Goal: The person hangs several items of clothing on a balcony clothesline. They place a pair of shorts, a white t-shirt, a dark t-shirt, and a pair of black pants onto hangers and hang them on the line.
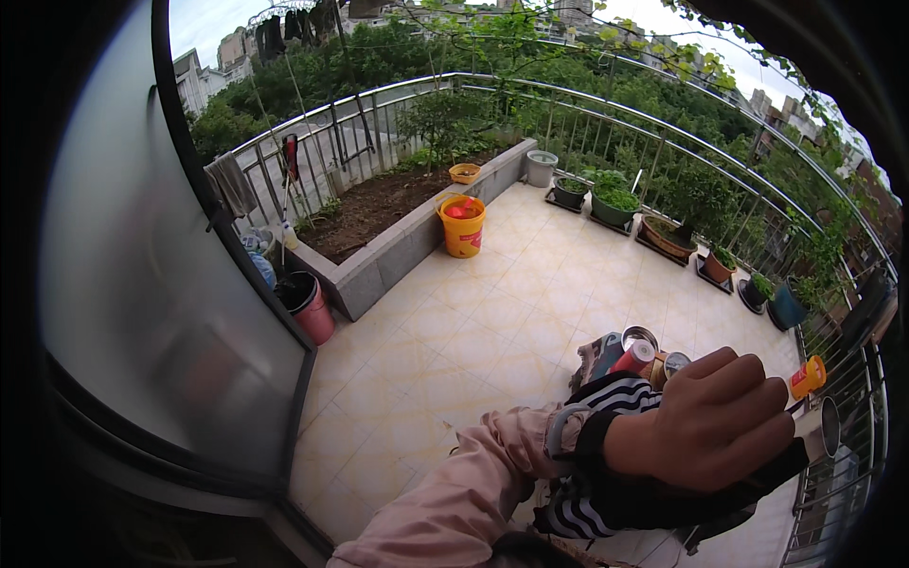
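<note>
My left hand (710,426) is curled into a fist, its back towards me, at the end of a pink sleeve (454,497) reaching to the right. A black band (595,437) and a grey ring (561,429) circle the wrist. Beneath and behind the fist lies black cloth with white stripes (575,508); whether the fingers grip it is hidden. Just beyond the hand, a red cylinder with a pale end (630,358), a metal bowl (639,335) and a round-topped container (675,363) sit close together beside patterned cloth (596,355). My right hand is out of view.
A frosted glass door (177,284) stands at the left. A pink bin (309,309), a raised planter (398,266) and a yellow bucket (465,227) line that side. Several potted plants (614,199) stand along the metal railing (660,135). A small yellow tub (807,376) is at the right.
</note>
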Motion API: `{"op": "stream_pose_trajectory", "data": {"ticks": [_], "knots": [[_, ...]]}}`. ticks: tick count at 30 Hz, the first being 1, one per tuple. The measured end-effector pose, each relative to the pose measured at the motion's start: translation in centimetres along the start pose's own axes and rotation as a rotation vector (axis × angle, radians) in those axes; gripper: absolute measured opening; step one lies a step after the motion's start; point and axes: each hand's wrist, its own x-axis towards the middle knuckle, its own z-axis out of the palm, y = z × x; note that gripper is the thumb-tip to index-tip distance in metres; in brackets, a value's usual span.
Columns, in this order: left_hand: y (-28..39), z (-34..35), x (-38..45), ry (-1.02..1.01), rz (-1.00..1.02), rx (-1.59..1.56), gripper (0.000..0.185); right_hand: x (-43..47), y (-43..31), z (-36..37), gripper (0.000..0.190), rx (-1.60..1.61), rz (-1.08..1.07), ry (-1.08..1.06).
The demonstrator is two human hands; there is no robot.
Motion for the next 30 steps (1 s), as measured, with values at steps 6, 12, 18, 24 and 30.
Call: {"op": "stream_pose_trajectory", "data": {"ticks": [6, 12, 18, 24, 30], "knots": [[-5.3, -2.9, -4.4, -0.327, -0.217, 0.185, 0.042, -0.9, -2.2, 6.5, 0.019, -0.042, -0.149, -0.334], [-5.9, -6.6, -9.7, -0.545, -0.416, 0.109, 0.031, -1.8, -4.4, 17.9, 0.018, -0.022, -0.287, -0.701], [-9.0, -15.5, -8.7, -0.550, -0.683, -0.022, 0.029, -2.5, -1.3, 31.4, 0.049, 0.012, -0.319, -0.806], [-12.7, -25.5, -6.0, -0.441, -0.745, -0.127, 0.026, -1.3, 2.9, 38.4, 0.016, -0.418, -0.865, -0.746], [-14.7, -29.5, -7.1, -0.485, -0.847, -0.052, 0.027, -6.3, -0.8, 42.0, 0.026, 0.170, -0.134, -0.928]]}}
